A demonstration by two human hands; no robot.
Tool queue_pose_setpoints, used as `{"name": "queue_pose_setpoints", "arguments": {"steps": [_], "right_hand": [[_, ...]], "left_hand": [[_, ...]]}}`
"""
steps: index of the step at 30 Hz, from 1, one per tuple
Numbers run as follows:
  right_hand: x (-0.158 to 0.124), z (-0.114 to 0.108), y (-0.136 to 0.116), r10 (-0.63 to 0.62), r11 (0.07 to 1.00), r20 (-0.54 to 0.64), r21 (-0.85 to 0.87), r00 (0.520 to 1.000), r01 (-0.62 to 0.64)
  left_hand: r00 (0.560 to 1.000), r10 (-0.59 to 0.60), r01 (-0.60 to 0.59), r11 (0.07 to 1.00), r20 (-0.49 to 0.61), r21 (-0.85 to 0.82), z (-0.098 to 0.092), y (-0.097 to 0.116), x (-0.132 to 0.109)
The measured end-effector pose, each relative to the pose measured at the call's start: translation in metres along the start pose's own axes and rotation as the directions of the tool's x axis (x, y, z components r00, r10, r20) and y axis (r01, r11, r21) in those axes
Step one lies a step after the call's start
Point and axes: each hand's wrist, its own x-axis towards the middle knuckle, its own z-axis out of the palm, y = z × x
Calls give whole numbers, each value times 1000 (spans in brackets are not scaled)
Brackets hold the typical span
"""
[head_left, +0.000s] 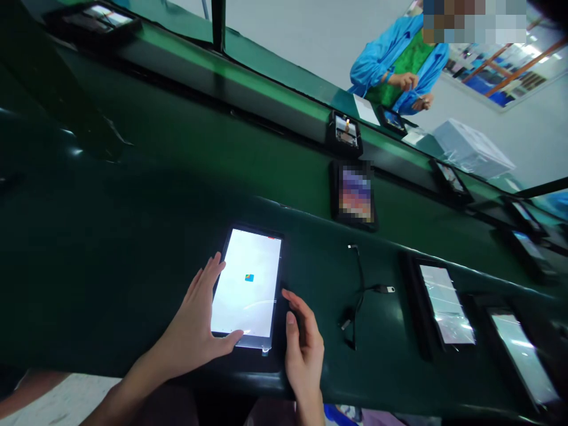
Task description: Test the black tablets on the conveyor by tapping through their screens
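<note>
A tablet (251,296) lies face up on the dark green bench, its screen lit white with a small coloured icon in the middle. My left hand (195,322) is spread along the tablet's left edge, with the thumb over the lower-left corner of the screen. Beside the right edge, my right hand (304,343) is held with its fingers loosely curved and apart from the thumb. Nothing shows between those fingers. A clear tab sticks out at the tablet's bottom edge. To the right of my right hand, a short black adapter cable (361,290) lies on the bench.
More tablets lie to the right, one with a lit screen (446,305). A tablet in a black holder (355,195) lies ahead, below a raised conveyor strip (275,112). Across it stands a person in a blue jacket (377,65), near a plastic-wrapped white box (473,148).
</note>
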Motion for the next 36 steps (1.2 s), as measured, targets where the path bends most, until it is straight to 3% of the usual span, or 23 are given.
{"name": "queue_pose_setpoints", "arguments": {"steps": [4, 14, 21, 36], "right_hand": [[0, 1, 1, 8, 1000, 1, -5, 1000, -8], [-3, 2, 4, 6, 1000, -13, -9, 1000, -6], [-9, 8, 10, 51, 997, -74, 64, 996, -46], [-8, 4, 5, 73, 994, -105, 91, 992, -63]], "left_hand": [[999, 20, -19, 999, -32, 41, 3, 1, 1], [999, 29, -30, 999, 23, 30, -1, 2, -1], [996, -8, 12, 999, 91, -40, -8, 2, -1], [994, -59, 61, 998, 92, -21, -7, 3, -5]]}}
